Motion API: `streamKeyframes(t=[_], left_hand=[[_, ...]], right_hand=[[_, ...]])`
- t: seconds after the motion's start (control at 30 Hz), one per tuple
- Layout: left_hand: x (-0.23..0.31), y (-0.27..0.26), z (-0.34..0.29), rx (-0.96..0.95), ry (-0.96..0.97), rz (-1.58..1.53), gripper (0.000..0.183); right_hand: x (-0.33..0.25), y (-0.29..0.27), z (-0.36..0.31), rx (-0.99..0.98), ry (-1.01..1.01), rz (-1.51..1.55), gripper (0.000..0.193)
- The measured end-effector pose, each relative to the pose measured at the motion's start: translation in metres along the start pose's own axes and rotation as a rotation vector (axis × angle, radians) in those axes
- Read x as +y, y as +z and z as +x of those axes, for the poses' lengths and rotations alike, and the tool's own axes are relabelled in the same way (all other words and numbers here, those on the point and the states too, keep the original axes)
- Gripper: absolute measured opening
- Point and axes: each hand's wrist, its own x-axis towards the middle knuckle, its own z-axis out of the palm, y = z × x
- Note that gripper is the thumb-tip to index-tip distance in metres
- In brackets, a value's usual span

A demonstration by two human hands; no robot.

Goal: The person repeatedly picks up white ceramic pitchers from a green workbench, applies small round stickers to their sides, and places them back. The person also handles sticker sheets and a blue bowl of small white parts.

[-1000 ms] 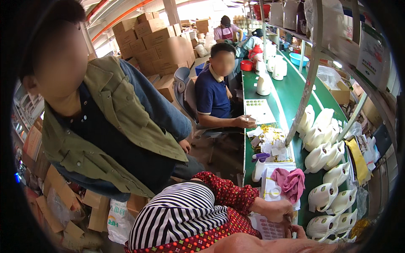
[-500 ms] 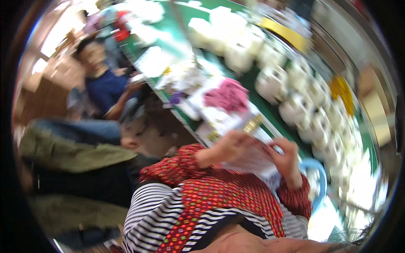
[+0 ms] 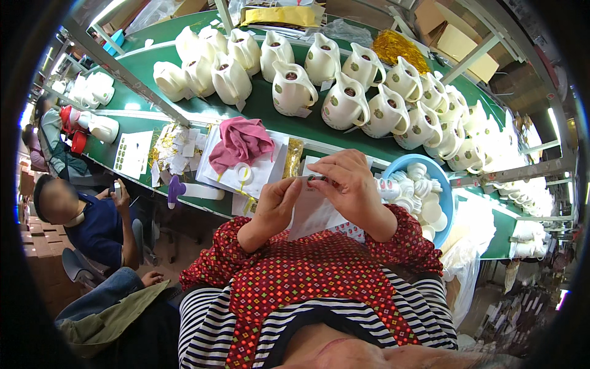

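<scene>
I see both hands raised in front of the chest, working on a white paper sheet (image 3: 310,212). My left hand (image 3: 276,206) grips the sheet's left edge, fingers narrow and pinched on the paper with the thumb on top. My right hand (image 3: 347,184) sits at one o'clock from the left, fingers curled close and pinching the sheet's upper edge; a small dark spot shows at the fingertips, too small to tell what it is. The sheet hangs between the hands, above the red patterned sleeves (image 3: 295,264).

At two o'clock from the hands, just beside the right wrist, stands a blue bowl (image 3: 445,206) filled with white lids (image 3: 421,194). At eleven o'clock lies a pink cloth (image 3: 241,142) on white papers, on the green tabletop (image 3: 270,120). Across twelve o'clock runs a crowd of cream jugs (image 3: 344,104) with spotted sides. At nine o'clock a seated person in a dark blue shirt (image 3: 98,224) holds something small.
</scene>
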Motion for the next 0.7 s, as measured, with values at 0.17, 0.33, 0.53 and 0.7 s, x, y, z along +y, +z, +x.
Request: streamKeyframes(t=[0.17,0.33,0.53,0.7], left_hand=[[-0.001,0.003,0.006,0.025,-0.026,-0.043,0.031],[-0.007,-0.007,0.008,0.079,-0.052,-0.075,0.032],[-0.037,-0.003,0.005,0.178,0.265,0.244,0.026],[-0.025,0.005,0.008,0.141,-0.034,-0.115,0.032]], right_hand=[[-0.003,-0.002,0.000,0.083,-0.121,-0.010,0.017],[-0.017,-0.003,0.000,0.160,-0.041,0.196,0.016],[0.000,0.008,0.002,0.067,-0.017,-0.017,0.051],[-0.001,0.017,-0.006,0.142,-0.223,-0.183,0.053]])
